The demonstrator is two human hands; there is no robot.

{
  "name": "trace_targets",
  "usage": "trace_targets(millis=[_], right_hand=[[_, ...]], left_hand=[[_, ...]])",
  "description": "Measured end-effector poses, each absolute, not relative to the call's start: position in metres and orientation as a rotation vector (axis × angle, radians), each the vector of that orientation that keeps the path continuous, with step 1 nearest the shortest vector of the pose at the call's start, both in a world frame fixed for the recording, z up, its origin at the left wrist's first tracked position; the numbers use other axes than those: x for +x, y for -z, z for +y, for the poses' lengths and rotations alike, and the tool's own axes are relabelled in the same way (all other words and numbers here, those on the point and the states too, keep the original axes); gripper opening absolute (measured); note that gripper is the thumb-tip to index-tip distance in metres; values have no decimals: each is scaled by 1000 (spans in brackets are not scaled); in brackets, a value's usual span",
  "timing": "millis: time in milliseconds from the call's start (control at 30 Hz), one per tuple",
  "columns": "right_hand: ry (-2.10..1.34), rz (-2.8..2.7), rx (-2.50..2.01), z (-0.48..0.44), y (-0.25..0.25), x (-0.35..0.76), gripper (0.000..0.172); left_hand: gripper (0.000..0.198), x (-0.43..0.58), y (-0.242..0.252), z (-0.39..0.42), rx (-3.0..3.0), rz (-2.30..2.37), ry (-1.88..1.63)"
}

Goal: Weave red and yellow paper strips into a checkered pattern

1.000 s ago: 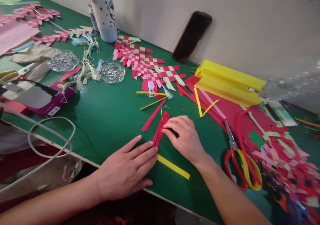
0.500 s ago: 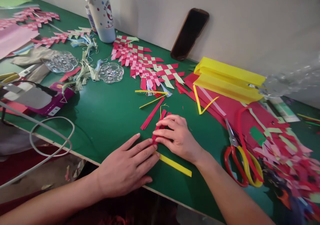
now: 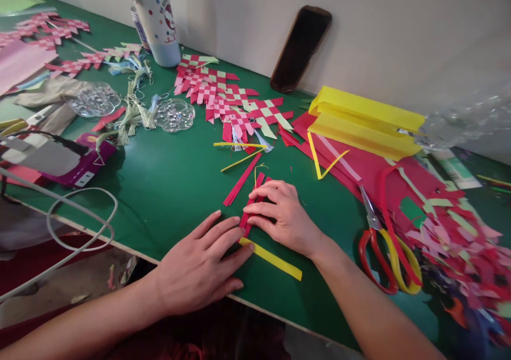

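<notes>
My left hand [image 3: 203, 267] lies palm down near the table's front edge, fingers stretched out and slightly apart. Its fingertips rest on the near end of a pair of red paper strips [image 3: 245, 220] and on one end of a yellow paper strip [image 3: 279, 260]. The fingers of my right hand [image 3: 283, 216] are bent over the red strips, holding them against the table. Part of those strips is hidden under both hands. Just beyond lie more red strips [image 3: 242, 180] and thin yellow strips [image 3: 239, 145].
Scissors [image 3: 373, 221] lie to the right beside a heap of paper scraps [image 3: 459, 243]. Folded yellow paper [image 3: 367, 120] sits on red sheets. Woven paper fish [image 3: 223, 96], bead dishes [image 3: 174, 116], a bottle [image 3: 159, 24] and a phone [image 3: 301, 48] stand or lie behind.
The fingers of my left hand have shifted slightly, showing more of the yellow strip's end. My right hand stays over the red strips. The whole view has moved a little.
</notes>
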State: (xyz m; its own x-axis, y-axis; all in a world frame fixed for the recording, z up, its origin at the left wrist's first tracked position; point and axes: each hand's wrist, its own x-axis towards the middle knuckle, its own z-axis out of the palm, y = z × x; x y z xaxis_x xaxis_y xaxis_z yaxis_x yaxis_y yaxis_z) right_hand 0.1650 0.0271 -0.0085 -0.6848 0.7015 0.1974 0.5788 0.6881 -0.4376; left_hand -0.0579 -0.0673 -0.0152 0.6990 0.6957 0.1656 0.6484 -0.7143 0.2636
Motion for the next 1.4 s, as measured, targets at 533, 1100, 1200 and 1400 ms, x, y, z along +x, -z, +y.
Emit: trace_targets(millis=[533,1100,1200,1400], right_hand=[[-473,-2546,-981,27,11,166,13],[134,-2329,-1427,70,2,262,32],[164,-2338,-1479,75,14,272,33],[213,-2340,-1523,79,26,276,34]], left_hand=[[49,-55,17,-70,2839,1126,-405],[61,-60,19,-70,2842,1076,-506],[63,-63,18,-70,2815,1047,-509],[60,-69,20,-67,2739,989,-491]])
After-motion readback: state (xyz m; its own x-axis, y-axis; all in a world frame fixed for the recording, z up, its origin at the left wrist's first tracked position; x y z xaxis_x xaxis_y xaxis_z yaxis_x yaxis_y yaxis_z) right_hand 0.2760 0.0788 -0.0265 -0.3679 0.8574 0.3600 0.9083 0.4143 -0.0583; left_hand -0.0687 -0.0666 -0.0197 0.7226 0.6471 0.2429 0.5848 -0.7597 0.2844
